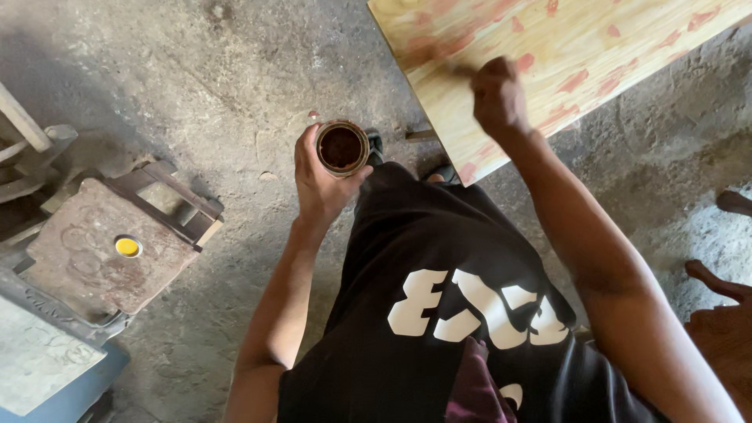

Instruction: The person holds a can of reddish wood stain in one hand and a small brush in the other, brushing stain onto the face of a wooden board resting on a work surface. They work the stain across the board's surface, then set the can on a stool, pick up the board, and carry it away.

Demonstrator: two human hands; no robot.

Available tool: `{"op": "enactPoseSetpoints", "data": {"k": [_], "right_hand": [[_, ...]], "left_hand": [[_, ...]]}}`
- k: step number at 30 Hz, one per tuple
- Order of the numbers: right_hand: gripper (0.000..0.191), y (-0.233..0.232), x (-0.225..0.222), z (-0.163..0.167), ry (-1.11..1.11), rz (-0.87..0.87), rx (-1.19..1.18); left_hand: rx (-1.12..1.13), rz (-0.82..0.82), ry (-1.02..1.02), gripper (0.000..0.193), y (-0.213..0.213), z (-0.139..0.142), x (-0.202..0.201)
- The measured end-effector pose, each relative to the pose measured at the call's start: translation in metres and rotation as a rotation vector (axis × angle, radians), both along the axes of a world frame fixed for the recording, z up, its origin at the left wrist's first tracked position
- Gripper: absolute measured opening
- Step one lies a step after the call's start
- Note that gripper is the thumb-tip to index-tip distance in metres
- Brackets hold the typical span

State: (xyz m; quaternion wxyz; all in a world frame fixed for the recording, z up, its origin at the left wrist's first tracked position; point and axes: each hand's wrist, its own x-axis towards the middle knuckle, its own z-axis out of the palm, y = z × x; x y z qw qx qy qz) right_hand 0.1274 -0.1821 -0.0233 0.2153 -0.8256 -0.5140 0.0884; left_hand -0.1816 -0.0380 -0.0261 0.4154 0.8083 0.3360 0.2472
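Covering the whole scene, a grey, dusty concrete floor [235,102], stained and cracked.

Plywood board [595,47]: pale, grained, far right, running off the top and right edges; dabbed with reddish-brown patches, one corner pointing toward the person.

Black shirt [439,313]: large white print on the front, filling the near centre.

Metal stool or stand [102,251]: rusty brown flat top, left side, with dark slats at its far edge; a small yellow disc [127,247] sits on the top. Just nearer lies a grey slab over a blue base [70,384].

Wooden piece [724,329]: dark reddish, carved, at the near right edge.

Left hand [319,184]: centre of the scene, fingers and thumb wrapped closed around a tin from the left side and beneath, holding it upright and clear of the floor.

Right hand [497,94]: raised at the board's near edge, fingers curled into a tight fist on the board's surface; a blurred dark streak runs left from the knuckles, and what the fist grips cannot be told.

Round tin [342,147]: open-topped, metal rim, dark reddish-brown contents inside; held left of the board's corner, well apart from the right hand.
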Motion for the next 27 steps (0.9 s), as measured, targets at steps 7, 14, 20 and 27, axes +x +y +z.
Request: {"op": "enactPoseSetpoints", "data": {"k": [7,14,20,27], "right_hand": [[0.035,-0.041,-0.023,-0.001,0.087,-0.027,0.021],[0.036,-0.04,-0.028,0.001,-0.061,-0.14,0.107],[0.035,0.003,-0.026,-0.004,-0.036,0.026,0.103],[0.031,0.026,-0.038,0.001,0.057,0.159,0.153]], "left_hand": [[0.002,-0.001,-0.035,0.104,-0.001,0.0,-0.004],[-0.002,-0.026,-0.007,0.105,-0.004,-0.006,-0.004],[-0.013,-0.059,0.017,0.106,-0.004,-0.008,0.002],[0.004,-0.035,-0.021,0.105,-0.008,-0.001,0.0]]}}
